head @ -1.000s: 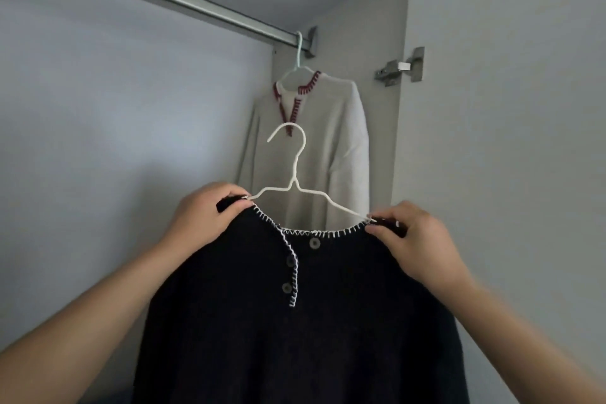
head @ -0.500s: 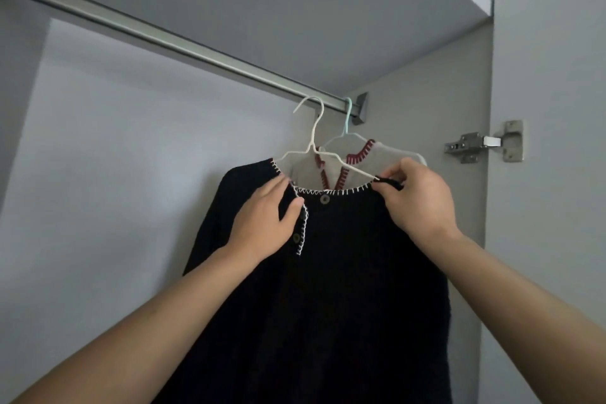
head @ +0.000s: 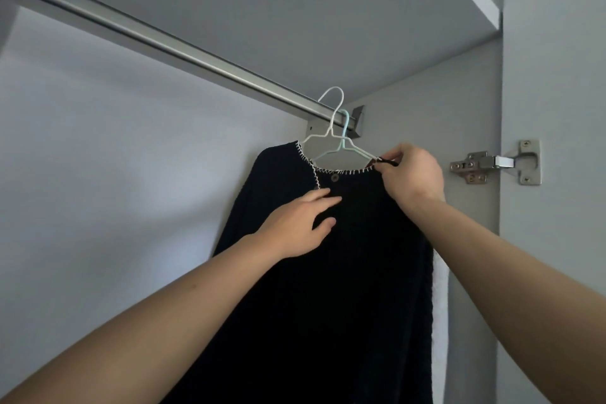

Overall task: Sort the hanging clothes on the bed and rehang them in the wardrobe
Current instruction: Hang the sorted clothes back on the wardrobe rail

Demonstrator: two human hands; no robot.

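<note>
Black cardigan (head: 328,289) hiding pale garment (head: 440,305); right hand (head: 411,170) pinching collar, left hand (head: 300,226) flat.

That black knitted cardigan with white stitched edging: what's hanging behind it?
Behind the black knitted cardigan a pale mint hanger shows at the neckline, and a strip of white fabric runs along its right edge. The rest of that garment is covered.

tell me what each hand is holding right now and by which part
The right hand pinches the black cardigan at its right shoulder, by the neckline. The left hand holds nothing; its fingers rest open on the cardigan's chest.
</note>
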